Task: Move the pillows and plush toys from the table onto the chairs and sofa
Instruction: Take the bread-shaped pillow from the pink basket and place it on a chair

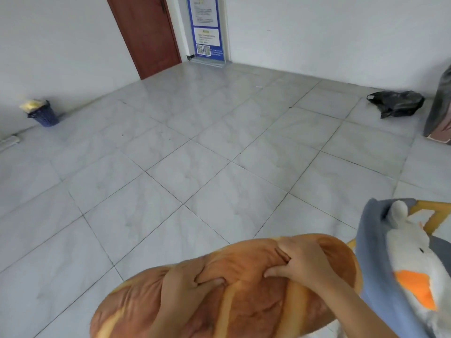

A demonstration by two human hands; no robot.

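A big brown bread-shaped plush pillow (244, 308) fills the bottom middle of the view, held above the tiled floor. My left hand (185, 286) pinches its fabric near the middle. Just to the right, my right hand (300, 262) grips the pillow's upper part. A white goose plush (412, 259) with an orange beak lies on a grey-blue cushion (373, 259) at the lower right, on a wooden chair (434, 213) of which only part of the frame shows. The pillow's right end touches the cushion. No table or sofa is in view.
Grey marble floor tiles (207, 154) stretch ahead. A dark blue waste basket (45, 114) stands by the left wall. A black plastic bag (396, 103) lies at the far right near a grey covered object (441, 106). A brown door (146, 32) and blue notice board (206, 28) are at the back.
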